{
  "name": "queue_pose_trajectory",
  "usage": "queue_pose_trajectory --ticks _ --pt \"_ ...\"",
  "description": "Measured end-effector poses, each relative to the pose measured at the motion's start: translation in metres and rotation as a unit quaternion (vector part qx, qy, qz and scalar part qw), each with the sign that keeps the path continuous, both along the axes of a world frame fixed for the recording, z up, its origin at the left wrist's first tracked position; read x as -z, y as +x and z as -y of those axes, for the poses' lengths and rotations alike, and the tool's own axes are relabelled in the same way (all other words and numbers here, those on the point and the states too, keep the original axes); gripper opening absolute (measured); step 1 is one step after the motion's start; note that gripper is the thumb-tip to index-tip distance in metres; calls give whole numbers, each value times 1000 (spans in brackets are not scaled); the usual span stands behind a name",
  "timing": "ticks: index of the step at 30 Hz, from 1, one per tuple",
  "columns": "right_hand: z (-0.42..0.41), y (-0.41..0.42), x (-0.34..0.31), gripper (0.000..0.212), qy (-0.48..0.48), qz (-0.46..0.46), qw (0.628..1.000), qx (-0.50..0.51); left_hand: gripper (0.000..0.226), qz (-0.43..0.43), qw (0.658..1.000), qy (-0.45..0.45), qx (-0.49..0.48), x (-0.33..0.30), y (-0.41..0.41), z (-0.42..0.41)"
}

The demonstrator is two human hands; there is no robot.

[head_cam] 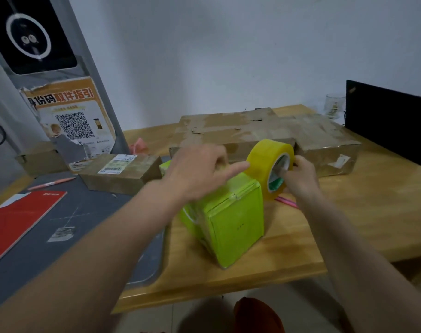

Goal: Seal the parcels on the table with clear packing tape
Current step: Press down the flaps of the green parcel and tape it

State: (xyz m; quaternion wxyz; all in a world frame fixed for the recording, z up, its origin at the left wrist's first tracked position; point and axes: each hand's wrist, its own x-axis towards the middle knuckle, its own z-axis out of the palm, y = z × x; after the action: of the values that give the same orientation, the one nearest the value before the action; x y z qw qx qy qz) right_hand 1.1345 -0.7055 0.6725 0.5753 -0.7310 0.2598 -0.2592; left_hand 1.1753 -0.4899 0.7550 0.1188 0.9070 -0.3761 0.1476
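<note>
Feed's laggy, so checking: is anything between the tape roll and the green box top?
Nothing visible. The right hand holds the tape roll at the green box top's far edge; the left hand rests on that top, beside the roll.

so colours here: the box up front is bright lime green, and the tape roll looks yellowish with a white and green core. The flat parcels behind are plain brown cardboard with shiny tape patches. Table is light honey wood, mat is dark grey, folder is red, and the poster is orange and white with a black QR code.
</note>
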Motion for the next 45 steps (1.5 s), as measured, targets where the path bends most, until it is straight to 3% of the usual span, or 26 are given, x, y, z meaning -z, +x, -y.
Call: queue_pose_trajectory --ticks 2,4,6,10,13,15,17,20,22,23,25,27,29,32,35,37,39,42,45 --pt "0 0 7 14 34 7 999 7 69 -152 985 65 41 -11 23 24" --pt "3 -2 16 11 66 15 998 16 77 -212 961 176 32 -9 33 43" --pt "8 -4 21 13 70 24 997 34 77 -203 956 212 10 1 34 57" --pt "17 5 15 18 78 57 995 28 82 -186 963 188 -39 8 20 74" --pt "11 16 0 18 86 88 992 -20 78 -118 984 126 -50 15 -1 71" --pt "1 18 -11 28 103 102 987 -71 87 -76 988 108 -86 19 -15 61" --pt "-12 17 -17 32 93 96 985 -105 104 -112 979 123 -118 12 -15 52" --pt "-26 18 -16 30 84 91 987 -99 116 -359 923 123 -69 -3 9 43" --pt "-32 18 -16 32 103 99 986 -89 93 -538 842 44 -8 -2 18 41" --pt "-33 17 -17 34 114 109 984 -88 77 -586 810 -6 12 2 18 41" --pt "-34 14 -18 36 102 122 983 -90 57 -616 777 -125 29 8 15 45" --pt "-32 11 -17 38 53 121 985 -107 56 -638 735 -226 39 11 12 49" --pt "-31 10 -16 39 33 119 985 -124 61 -653 709 -265 31 9 11 49" --pt "-26 13 -16 40 18 123 980 -153 63 -656 701 -279 23 7 10 48" --pt "-10 14 -4 41 -80 57 986 -135 55 -640 710 -294 17 5 6 49" --pt "4 6 8 33 -195 -64 977 -62 82 -632 710 -311 17 6 5 49" --pt "16 -6 25 35 -280 -212 936 -33 117 -615 708 -347 13 8 7 48" --pt "20 -21 43 46 -384 -360 848 -58 118 -584 707 -398 19 11 6 48" --pt "18 -21 46 33 -387 -361 847 -54 137 -557 710 -430 17 12 5 48"
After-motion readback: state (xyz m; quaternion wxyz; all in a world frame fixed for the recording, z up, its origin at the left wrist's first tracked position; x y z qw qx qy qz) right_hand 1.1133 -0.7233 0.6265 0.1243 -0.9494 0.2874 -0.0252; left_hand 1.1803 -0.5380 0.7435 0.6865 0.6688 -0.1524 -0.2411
